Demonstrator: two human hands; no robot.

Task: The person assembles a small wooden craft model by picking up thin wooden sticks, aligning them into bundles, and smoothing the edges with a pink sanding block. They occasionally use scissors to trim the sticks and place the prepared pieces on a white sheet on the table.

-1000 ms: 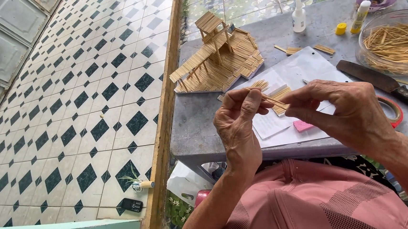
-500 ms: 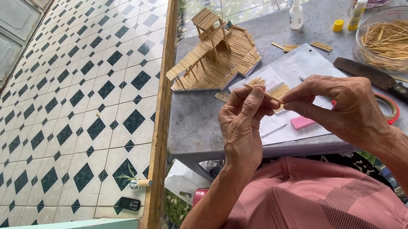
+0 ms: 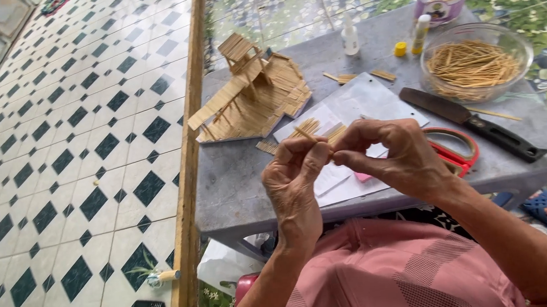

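Two bare hands meet above the near half of a grey counter (image 3: 238, 194), seen from the person's head looking down. Left hand (image 3: 296, 184) has its fingers (image 3: 312, 160) pinched together on a thin pale wooden stick (image 3: 307, 134), which angles up toward 11 o'clock. Right hand (image 3: 397, 157) comes in from 3 o'clock, its fingers (image 3: 346, 158) pressed together against the left fingertips at the same stick.

Just under the hands lie white paper sheets (image 3: 372, 95) with a small row of joined sticks (image 3: 310, 126) on them. At 11 o'clock from the hands, close to the counter's left edge, stands a model house built of sticks (image 3: 253, 91), its base nearly reaching that edge. At 2 o'clock sits a clear glass bowl full of loose sticks (image 3: 476, 62), near the far right corner. A black-handled knife (image 3: 477, 123) lies at 3 o'clock, and red-handled scissors (image 3: 456, 153) lie partly behind the right hand, touching the paper. Small white and yellow-capped glue bottles (image 3: 350, 37) stand at 12 o'clock along the far edge.

Bare counter shows to the left of the hands, up to the near edge. Beyond the left edge runs a wooden rail (image 3: 188, 178), then white-and-dark tiled floor (image 3: 62, 155).
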